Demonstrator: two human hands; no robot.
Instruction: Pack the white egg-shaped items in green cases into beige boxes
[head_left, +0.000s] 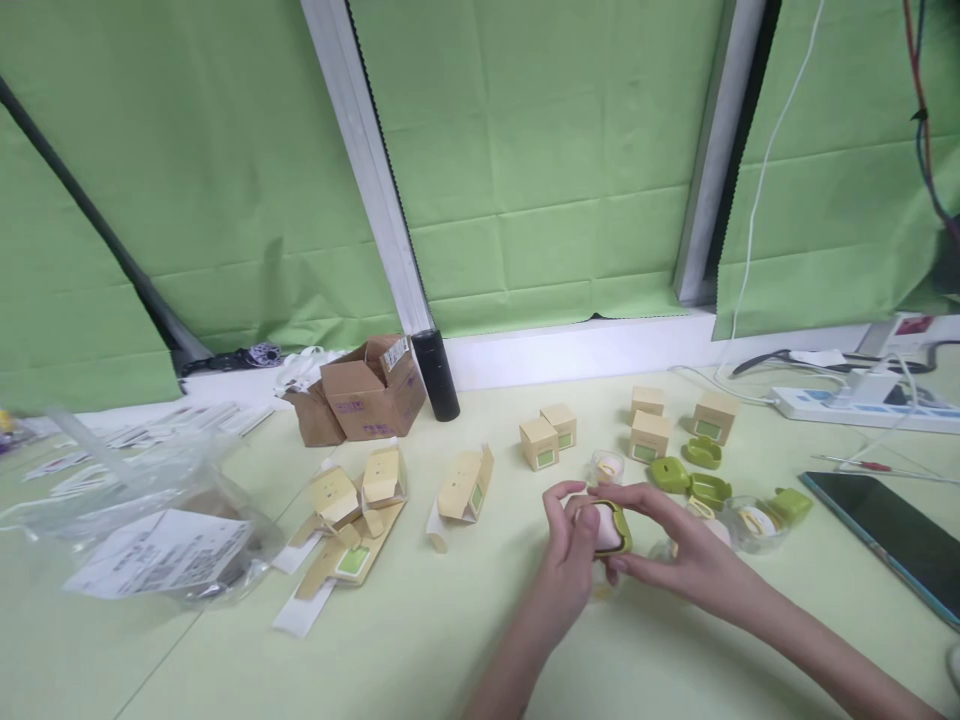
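Observation:
Both hands meet over the near right part of the table, around a small olive-green case (622, 540) with a smooth white piece (606, 528) set in it. My left hand (571, 540) is closed on its left side, the thumb pressing the white piece. On the other side, my right hand (679, 545) grips the green rim between thumb and fingers. Just beyond sits a small clear plastic cup (606, 466). To the right lie several green case parts (670, 475) and a clear container (752, 522) with a white and yellow item inside. Clear plastic below my fingers is partly hidden.
Small tan boxes (649, 436) stand behind my hands. Opened tan cartons (364, 510) lie left, near a brown cardboard box (375, 390) and a black cylinder (436, 375). A plastic bag (172, 530) is far left; a dark tablet (892, 535) and power strip (817, 405) are right.

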